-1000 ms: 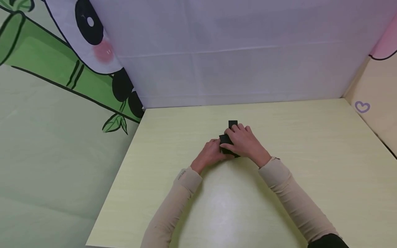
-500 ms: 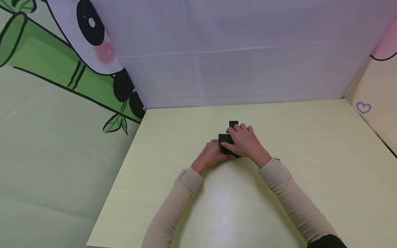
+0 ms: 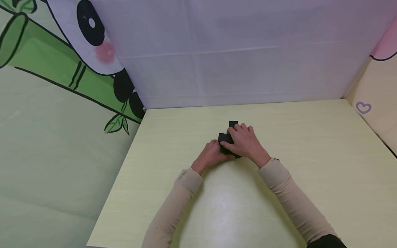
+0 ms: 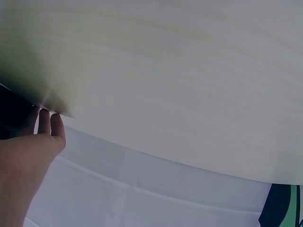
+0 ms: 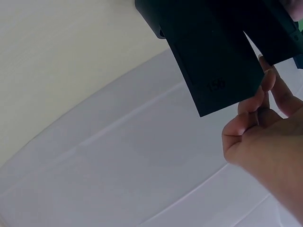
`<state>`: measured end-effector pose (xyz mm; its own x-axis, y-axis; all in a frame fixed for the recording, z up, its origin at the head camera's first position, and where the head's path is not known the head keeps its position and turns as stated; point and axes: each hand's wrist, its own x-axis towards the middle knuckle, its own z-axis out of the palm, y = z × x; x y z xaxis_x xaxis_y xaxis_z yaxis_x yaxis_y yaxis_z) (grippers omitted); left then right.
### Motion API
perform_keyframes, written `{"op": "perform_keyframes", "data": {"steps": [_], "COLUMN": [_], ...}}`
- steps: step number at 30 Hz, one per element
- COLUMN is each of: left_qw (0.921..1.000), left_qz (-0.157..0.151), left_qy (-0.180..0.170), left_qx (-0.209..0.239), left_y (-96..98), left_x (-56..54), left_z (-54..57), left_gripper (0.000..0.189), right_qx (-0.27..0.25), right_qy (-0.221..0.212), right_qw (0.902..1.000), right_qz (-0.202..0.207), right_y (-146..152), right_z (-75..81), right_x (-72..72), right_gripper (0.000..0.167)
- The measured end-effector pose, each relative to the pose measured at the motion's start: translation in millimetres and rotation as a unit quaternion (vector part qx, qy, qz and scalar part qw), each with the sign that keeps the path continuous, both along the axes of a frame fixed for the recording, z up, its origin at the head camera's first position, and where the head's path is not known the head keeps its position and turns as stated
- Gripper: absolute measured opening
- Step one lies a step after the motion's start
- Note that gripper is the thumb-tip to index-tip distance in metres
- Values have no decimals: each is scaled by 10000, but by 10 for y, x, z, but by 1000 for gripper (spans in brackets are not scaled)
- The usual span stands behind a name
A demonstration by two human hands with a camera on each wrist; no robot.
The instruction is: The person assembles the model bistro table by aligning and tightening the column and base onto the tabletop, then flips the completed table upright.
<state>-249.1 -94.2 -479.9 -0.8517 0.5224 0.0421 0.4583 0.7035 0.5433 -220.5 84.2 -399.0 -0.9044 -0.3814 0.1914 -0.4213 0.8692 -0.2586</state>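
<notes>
Near the table's middle, both hands hold a black angular object [image 3: 225,138] in the head view. Its left block shows between the hands, and another black end [image 3: 233,123] sticks out beyond the right fingers. The left hand [image 3: 211,153] grips it from the left, its thumb along the near edge. From above and the right, the right hand [image 3: 246,141] holds it with bent fingers and thumb, covering its middle. In the right wrist view, the object's flat dark face [image 5: 218,71] bears a small "156"-like mark, with a second dark bar beside it across a narrow gap.
The pale wood-grain table [image 3: 173,127] meets a light lilac cloth backdrop [image 3: 235,75] at its far edge. A pale green cloth [image 3: 56,155] with a cartoon print hangs at the left. At the right stands a cream panel [image 3: 379,103] with a heart print.
The black object's left block has turned very slightly between the hands. Both hands keep their hold and stay in nearly the same place; the head view shifts a little.
</notes>
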Motion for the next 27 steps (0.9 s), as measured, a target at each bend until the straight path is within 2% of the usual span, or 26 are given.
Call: {"op": "perform_keyframes", "data": {"steps": [8, 11, 15, 18, 27], "left_qw": [9997, 9995, 9997, 9997, 9993], "left_qz": [138, 168, 158, 138, 270], "left_qy": [8, -37, -41, -36, -159], "left_qx": [-223, -249, -201, -200, -211], "left_y": [7, 11, 10, 7, 16], "left_x": [10, 11, 14, 16, 27], "left_z": [-2, -3, 9, 15, 22], "left_gripper": [70, 74, 76, 78, 86], "right_qx": [236, 173, 65, 127, 168], "right_qy": [162, 86, 5, -32, 173], "right_qw": [9990, 9996, 9996, 9988, 9996], "right_qz": [-337, -198, 285, 482, 169], "right_y": [-3, 1, 15, 25, 53], "right_z": [10, 19, 20, 20, 22], "right_x": [5, 7, -10, -21, -17], "right_gripper": [49, 51, 52, 52, 57]}}
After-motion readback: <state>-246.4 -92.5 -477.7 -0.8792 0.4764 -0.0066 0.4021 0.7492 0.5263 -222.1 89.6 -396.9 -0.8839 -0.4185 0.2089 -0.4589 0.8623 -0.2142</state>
